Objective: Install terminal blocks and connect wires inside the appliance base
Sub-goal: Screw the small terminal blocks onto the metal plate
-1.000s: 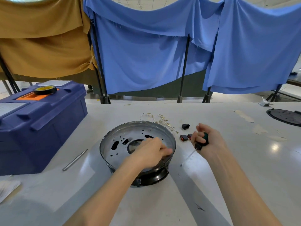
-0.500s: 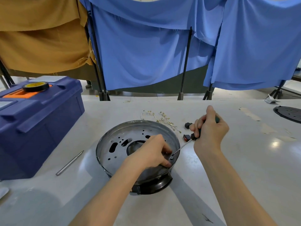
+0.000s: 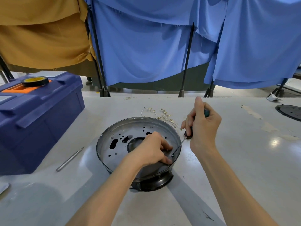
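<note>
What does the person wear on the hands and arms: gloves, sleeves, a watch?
Nothing worn shows. The left hand and the right hand have no gloves or rings, and neither wrist has a watch or band. The left forearm and right forearm are uncovered; no sleeve is in view.

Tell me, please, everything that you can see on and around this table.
table: one, white, fills the foreground
appliance base: one, dark metal on black plastic, table centre
screwdriver: one, green handle, tip inside the base near its right wall
wires: small heap, pale with brass ends, behind the base
toolbox: one, blue with orange inset, table left
tape roll: one, black and yellow, on the toolbox
metal rod: one, silver, between toolbox and base
disc: one, black, far right
blue cloths: several, hung behind
mustard cloth: one, hung back left
left hand: fingers curled inside the base
right hand: grips the screwdriver
</note>
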Available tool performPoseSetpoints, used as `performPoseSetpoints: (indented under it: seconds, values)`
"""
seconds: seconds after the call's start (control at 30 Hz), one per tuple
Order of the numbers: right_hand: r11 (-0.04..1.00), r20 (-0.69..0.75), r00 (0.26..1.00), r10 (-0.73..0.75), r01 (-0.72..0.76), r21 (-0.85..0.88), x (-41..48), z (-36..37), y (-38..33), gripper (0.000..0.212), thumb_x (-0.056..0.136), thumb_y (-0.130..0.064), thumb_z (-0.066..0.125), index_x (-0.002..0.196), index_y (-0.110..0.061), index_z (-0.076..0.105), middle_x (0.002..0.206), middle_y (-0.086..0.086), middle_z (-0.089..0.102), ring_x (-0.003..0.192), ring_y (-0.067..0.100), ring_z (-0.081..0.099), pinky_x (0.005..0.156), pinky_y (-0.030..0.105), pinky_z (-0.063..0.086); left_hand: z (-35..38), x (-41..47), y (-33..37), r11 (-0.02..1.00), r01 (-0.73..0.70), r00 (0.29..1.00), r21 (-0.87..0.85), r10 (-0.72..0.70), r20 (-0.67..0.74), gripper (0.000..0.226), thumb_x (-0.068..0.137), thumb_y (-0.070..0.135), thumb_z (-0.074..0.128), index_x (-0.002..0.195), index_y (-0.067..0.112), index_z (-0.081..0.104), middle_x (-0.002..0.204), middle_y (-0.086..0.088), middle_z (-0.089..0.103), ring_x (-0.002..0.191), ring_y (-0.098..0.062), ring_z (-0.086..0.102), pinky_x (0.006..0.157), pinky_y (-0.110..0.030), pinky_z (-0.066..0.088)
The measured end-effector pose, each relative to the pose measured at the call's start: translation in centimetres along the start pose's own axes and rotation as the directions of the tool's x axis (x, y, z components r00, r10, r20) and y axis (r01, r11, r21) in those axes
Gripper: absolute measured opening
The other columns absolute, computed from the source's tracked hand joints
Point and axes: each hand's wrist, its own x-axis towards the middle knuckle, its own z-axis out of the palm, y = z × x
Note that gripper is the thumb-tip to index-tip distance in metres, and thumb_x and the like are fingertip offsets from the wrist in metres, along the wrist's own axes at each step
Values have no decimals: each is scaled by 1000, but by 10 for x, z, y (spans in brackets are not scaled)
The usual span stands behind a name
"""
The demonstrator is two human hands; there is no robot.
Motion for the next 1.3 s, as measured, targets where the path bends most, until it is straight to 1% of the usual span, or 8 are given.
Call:
performPoseSetpoints:
  seconds: [0.27, 0.4, 0.57, 0.77, 0.93, 1.07, 1.2, 1.3]
  values:
    - [996, 394, 919, -28, 60, -69, -4, 0, -13, 37, 92, -20, 41, 68, -1, 61, 50, 10, 56, 45, 26, 55, 54, 31, 49, -4, -5, 5, 999, 4, 999, -38, -3, 33, 57, 62, 9, 89, 115, 15, 70, 69, 9, 53, 57, 2, 47, 54, -3, 37]
    - [987, 521, 853, -23, 103, -125, 6, -8, -25, 33, 99, -25, 49, 90, -4, 71, 75, 11, 71, 68, 28, 71, 71, 24, 55, -7, -7, 11, 995, -16, 999, -102, 20, 43, 41, 73, 3, 81, 110, 14, 69, 82, 4, 62, 70, -4, 57, 64, -9, 47]
    - [935, 427, 895, -132, 256, -246, 1, -7, -24, 25, 84, -32, 67, 87, -9, 72, 70, 3, 70, 62, 19, 72, 66, 31, 61, -11, -9, 18, 961, -100, 995, -258, 92, -42, 16, 80, 11, 76, 85, 23, 67, 92, 4, 71, 90, -7, 65, 76, -17, 52]
    - [657, 306, 829, -468, 558, -507, -3, 6, -15, 38, 82, -33, 76, 65, -1, 63, 55, 6, 57, 51, 23, 52, 54, 37, 47, -6, -12, 25, 880, -158, 987, -449, 132, -89, 8, 87, 12, 70, 85, 4, 70, 80, -8, 71, 70, 0, 61, 60, -4, 42]
    - [627, 518, 791, -325, 590, -508, -9, 16, -28, 40, 94, -38, 52, 77, -8, 72, 69, 1, 69, 65, 17, 62, 68, 33, 53, -8, -14, 23, 855, -175, 985, -488, 144, -99, 13, 91, 0, 60, 96, -11, 66, 79, -12, 67, 64, -1, 61, 61, -5, 43]
    - [695, 683, 729, -55, 519, -498, 1, 10, -44, 23, 89, -14, 66, 110, -19, 74, 96, -17, 68, 93, 1, 67, 89, 13, 51, -9, -16, 20, 847, -157, 987, -507, 128, -94, 9, 90, 2, 61, 87, -3, 67, 83, -12, 70, 73, -7, 65, 61, -4, 44]
    - [696, 558, 806, -197, 516, -499, -3, 8, -40, 12, 82, -12, 76, 94, -12, 77, 84, -7, 71, 80, 13, 69, 81, 29, 58, -11, -15, 22, 843, -147, 989, -518, 116, -92, 4, 86, 13, 71, 90, 14, 71, 81, -3, 73, 74, -2, 65, 64, -10, 46]
    - [572, 479, 769, -424, 637, -517, -12, 13, -26, 10, 80, -10, 77, 76, -3, 71, 68, 3, 67, 61, 19, 62, 62, 37, 54, -14, -13, 20, 811, -141, 989, -568, 86, -122, 22, 75, 21, 82, 93, 24, 69, 77, 2, 69, 76, -10, 62, 70, -32, 47]
